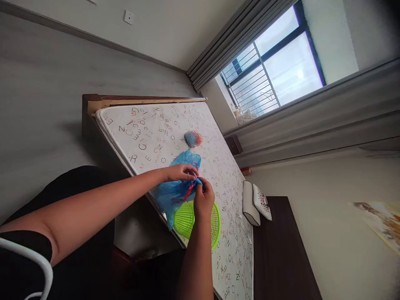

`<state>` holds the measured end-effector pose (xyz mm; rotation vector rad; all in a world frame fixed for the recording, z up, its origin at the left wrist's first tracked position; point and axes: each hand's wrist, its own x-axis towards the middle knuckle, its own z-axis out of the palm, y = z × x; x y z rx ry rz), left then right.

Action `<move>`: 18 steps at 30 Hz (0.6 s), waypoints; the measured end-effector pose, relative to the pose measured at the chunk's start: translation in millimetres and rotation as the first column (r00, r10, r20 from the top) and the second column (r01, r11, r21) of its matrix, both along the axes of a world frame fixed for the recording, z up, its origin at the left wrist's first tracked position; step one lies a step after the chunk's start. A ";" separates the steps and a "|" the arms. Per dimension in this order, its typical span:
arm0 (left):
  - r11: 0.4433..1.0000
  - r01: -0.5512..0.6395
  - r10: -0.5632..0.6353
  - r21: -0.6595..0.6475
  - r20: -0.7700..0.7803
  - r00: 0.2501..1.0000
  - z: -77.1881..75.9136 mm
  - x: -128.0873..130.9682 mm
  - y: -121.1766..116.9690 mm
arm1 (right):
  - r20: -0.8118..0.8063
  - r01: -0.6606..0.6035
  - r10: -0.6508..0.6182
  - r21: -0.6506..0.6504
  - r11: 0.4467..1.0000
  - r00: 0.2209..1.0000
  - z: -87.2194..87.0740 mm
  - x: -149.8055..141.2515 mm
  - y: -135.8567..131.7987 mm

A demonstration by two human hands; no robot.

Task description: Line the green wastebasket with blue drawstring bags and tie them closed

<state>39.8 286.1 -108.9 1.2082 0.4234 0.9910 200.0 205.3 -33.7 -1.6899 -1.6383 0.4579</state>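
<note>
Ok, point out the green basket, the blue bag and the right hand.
green basket (189, 221), head view, mesh side
blue bag (170, 196), head view, middle of the bag
right hand (203, 204), head view, back of the hand

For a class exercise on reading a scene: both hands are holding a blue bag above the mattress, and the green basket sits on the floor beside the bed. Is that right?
No: the green basket is not on the floor. The head view shows it on the mattress, partly under the blue bag. The left hand and right hand are holding that bag, as you said.
</note>
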 end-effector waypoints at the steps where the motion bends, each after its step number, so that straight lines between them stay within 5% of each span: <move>1: 0.999 0.035 -0.034 0.010 -0.032 0.999 -2.5 1.3 -0.9 | -0.005 -0.009 0.009 -0.014 1.000 1.000 -1.1 -4.5 0.4; 9: 0.999 -0.029 0.024 -0.042 -0.122 0.992 -8.0 -5.2 9.9 | -0.044 0.166 -0.170 -0.072 0.983 0.985 -1.1 13.7 1.9; 14: 0.962 -0.260 0.245 -0.079 -0.154 0.957 -8.6 -2.1 14.8 | 0.067 0.270 -0.264 -0.126 0.954 0.962 -11.0 35.8 2.6; 18: 0.946 -0.310 0.299 -0.094 -0.113 0.948 -12.1 0.5 16.7 | 0.101 0.179 -0.182 0.036 0.983 0.978 -18.1 31.7 1.7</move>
